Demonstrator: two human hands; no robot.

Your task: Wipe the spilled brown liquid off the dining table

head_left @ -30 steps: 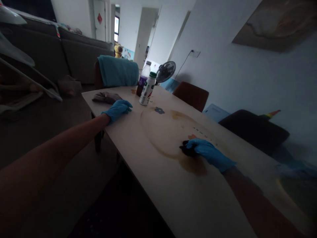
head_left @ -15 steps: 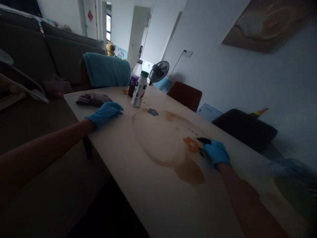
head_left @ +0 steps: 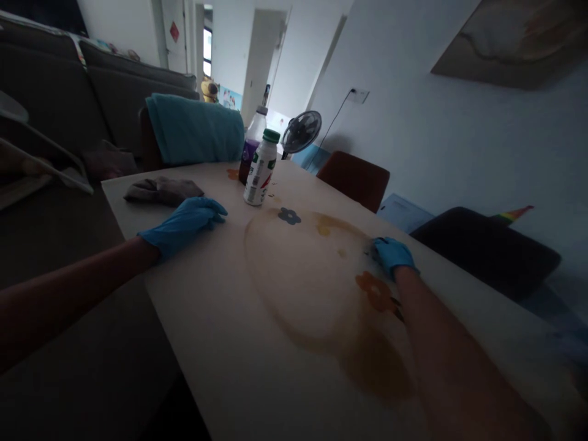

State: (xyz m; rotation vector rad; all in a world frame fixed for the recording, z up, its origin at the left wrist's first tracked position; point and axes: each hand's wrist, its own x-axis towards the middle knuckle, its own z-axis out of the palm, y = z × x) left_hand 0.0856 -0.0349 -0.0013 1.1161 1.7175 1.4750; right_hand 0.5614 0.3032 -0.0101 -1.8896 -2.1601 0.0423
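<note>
My left hand point(head_left: 186, 225), in a blue glove, rests palm down on the white table point(head_left: 206, 312), with its fingers stretched out and nothing in them. Just beyond it lies a crumpled grey-brown cloth point(head_left: 164, 190). On the right side of the tabletop, my right hand point(head_left: 394, 253), also gloved in blue, presses down with curled fingers. Something dark and blurred shows at its fingertips; I cannot make out what it is. An orange flower print point(head_left: 375, 291) lies near its wrist, and a faint brownish ring print point(head_left: 271, 306) spreads between the hands.
A white bottle with a green cap point(head_left: 261, 171) stands beside a bottle of dark purple liquid point(head_left: 248, 150). Around the table are a chair draped with a teal towel point(head_left: 197, 130), a brown chair point(head_left: 353, 179) and a dark chair point(head_left: 482, 251). A fan point(head_left: 302, 131) stands behind.
My right hand has slid farther across the table, away from me and past the orange flower. My left hand stays on the table near the cloth. The camera view has shifted slightly.
</note>
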